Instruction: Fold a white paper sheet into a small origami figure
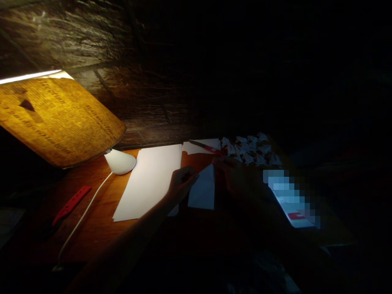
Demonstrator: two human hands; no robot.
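Observation:
A folded sheet of paper (202, 192), pointed at the top, is between my two hands over the dim middle of the wooden table. My left hand (183, 181) has its fingers curled closed at the sheet's left edge. In shadow, my right hand (229, 171) pinches the sheet's top corner. A stack of white paper (150, 179) lies just left of my left hand, partly behind that forearm. Beyond my right hand, a knife (205, 147) with a dark blade and red handle rests across smaller white paper pieces (189, 148).
Several small folded paper figures (251, 149) cover the table's back right. A lit screen (294, 204), partly blurred out, lies at right. On the left stand a shaded lamp (61, 118) with a white cord (84, 216) and a red power strip (72, 205). A stone wall (147, 98) rises behind.

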